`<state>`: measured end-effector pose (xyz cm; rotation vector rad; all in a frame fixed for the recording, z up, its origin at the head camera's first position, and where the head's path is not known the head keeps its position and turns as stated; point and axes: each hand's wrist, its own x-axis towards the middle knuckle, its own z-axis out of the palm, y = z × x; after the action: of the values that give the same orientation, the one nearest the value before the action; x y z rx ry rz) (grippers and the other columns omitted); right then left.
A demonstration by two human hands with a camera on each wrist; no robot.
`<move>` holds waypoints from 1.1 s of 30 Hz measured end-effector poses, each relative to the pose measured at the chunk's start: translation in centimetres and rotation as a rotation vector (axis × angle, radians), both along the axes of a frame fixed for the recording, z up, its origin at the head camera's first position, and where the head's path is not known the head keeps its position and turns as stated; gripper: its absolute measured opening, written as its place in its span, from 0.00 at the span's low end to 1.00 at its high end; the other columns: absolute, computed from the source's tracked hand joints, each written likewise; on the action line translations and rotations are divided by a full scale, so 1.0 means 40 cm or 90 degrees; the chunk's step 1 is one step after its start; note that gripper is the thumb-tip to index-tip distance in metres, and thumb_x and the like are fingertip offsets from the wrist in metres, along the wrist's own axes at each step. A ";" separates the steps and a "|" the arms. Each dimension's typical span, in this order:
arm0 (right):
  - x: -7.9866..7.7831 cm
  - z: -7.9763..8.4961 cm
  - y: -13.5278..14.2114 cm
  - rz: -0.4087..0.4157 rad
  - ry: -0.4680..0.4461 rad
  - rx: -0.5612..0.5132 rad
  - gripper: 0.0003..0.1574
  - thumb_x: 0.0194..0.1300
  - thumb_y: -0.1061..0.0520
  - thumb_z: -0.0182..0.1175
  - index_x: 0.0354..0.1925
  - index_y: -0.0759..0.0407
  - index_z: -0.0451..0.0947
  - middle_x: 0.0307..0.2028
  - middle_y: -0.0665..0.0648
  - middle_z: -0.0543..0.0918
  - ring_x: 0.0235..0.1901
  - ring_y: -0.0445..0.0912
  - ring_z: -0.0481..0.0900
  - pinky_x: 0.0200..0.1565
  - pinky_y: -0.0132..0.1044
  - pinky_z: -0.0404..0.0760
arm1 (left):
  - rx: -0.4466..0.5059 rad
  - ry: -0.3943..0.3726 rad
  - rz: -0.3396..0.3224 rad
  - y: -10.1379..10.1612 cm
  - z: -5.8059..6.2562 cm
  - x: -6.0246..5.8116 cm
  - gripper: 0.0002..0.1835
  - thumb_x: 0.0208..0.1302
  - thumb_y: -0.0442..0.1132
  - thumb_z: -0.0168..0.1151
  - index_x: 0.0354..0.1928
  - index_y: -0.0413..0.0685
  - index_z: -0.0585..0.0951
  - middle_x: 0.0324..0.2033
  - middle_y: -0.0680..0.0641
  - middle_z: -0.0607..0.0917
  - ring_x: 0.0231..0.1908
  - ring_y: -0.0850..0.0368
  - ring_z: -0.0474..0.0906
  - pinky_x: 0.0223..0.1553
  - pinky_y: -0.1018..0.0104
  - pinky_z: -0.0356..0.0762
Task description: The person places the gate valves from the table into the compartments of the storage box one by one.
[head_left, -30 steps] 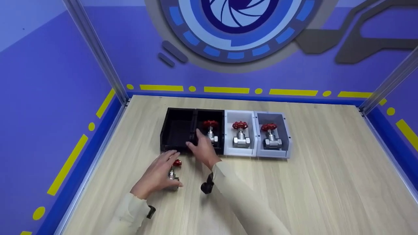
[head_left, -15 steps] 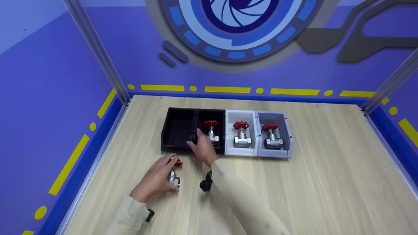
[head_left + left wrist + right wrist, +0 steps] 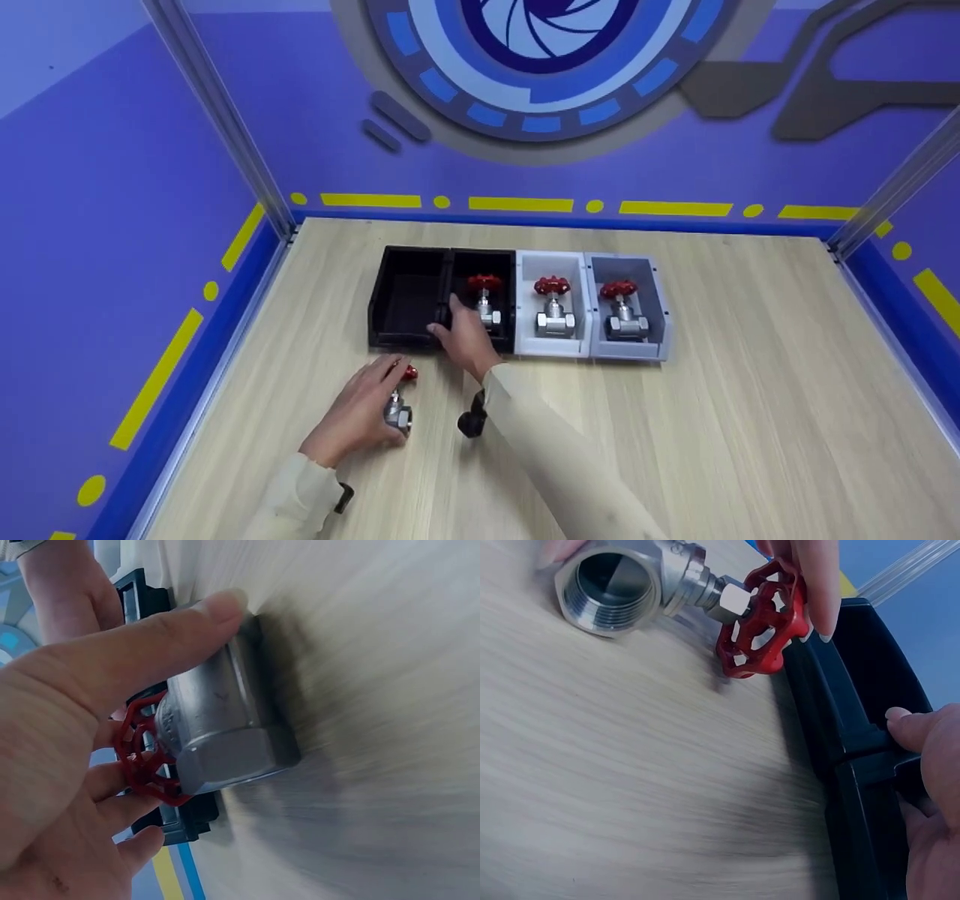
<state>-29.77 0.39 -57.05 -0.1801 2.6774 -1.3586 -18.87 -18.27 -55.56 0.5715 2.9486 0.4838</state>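
Observation:
In the head view my left hand (image 3: 356,412) holds a steel gate valve (image 3: 396,416) with a red handwheel, close to the tabletop in front of the bins. The left wrist view shows the thumb across the steel valve body (image 3: 225,712) and the fingers around the red handwheel (image 3: 139,746). A threaded port faces the right wrist camera. My right hand (image 3: 469,341) pinches the walls where the empty left black bin (image 3: 409,296) meets the second black bin (image 3: 480,259). Its thumb lies inside the left bin; the other fingers are partly hidden in the second.
Another valve (image 3: 486,304) stands in the second black bin. To the right, a white bin (image 3: 529,266) and a grey bin (image 3: 654,307) hold one valve each. Blue-purple panels (image 3: 315,165) enclose the wooden tabletop (image 3: 750,390) at the back and sides.
My left thumb has drawn back toward me, and the valve has turned a little so more of its port end shows. The right hand keeps its place on the bins.

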 end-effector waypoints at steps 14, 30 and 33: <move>0.001 0.003 -0.001 0.004 -0.005 0.010 0.48 0.67 0.51 0.60 0.74 0.67 0.49 0.71 0.64 0.61 0.70 0.51 0.62 0.70 0.43 0.63 | -0.023 0.021 -0.006 0.006 -0.023 0.000 0.65 0.26 0.47 0.86 0.72 0.45 0.60 0.70 0.39 0.63 0.71 0.42 0.58 0.70 0.47 0.59; -0.001 -0.005 0.005 0.007 0.015 0.008 0.47 0.67 0.50 0.60 0.73 0.68 0.50 0.70 0.65 0.63 0.69 0.53 0.63 0.69 0.43 0.64 | -0.036 0.045 -0.028 0.006 -0.021 -0.003 0.61 0.29 0.43 0.84 0.71 0.41 0.62 0.66 0.39 0.68 0.67 0.42 0.63 0.67 0.48 0.64; 0.001 -0.005 0.005 0.006 0.006 0.004 0.47 0.67 0.50 0.60 0.73 0.67 0.50 0.71 0.64 0.62 0.70 0.52 0.62 0.70 0.44 0.63 | -0.033 0.044 -0.034 0.003 -0.019 -0.004 0.60 0.30 0.41 0.83 0.71 0.42 0.62 0.66 0.39 0.69 0.67 0.42 0.65 0.66 0.48 0.65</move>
<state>-29.74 0.61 -57.27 -0.1984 2.6858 -1.3492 -19.02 -18.16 -56.32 0.6728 2.9921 0.3879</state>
